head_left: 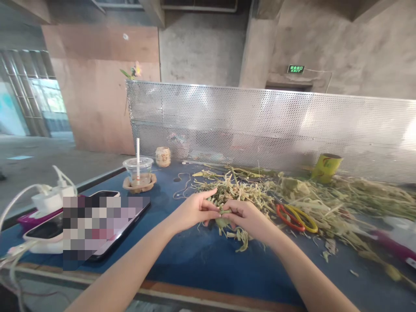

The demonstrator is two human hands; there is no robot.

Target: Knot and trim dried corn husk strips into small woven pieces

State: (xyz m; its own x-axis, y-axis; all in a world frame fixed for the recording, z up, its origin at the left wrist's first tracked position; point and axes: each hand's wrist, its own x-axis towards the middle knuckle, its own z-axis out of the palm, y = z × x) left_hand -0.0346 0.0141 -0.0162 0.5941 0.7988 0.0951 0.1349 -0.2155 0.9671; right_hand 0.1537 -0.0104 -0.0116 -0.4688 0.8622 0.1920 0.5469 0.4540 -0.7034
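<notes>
A green leaf strip (225, 211) is pinched between left hand (195, 210) and right hand (248, 219). Pulled hard, it could tear; scissors (297, 218) lie just right of the hands.

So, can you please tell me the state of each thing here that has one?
Left hand: pinching a green strip.
Right hand: pinching the same strip.
Scissors: lying flat, untouched.
Plastic cup: upright, straw in, nearly empty.
Yellow cup: tilted.
Phone: lying flat on the table.

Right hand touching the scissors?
Apart. Head view shows blue tabletop between the right hand and the red-and-yellow scissors; the fingers pinch a green leaf strip.
</notes>
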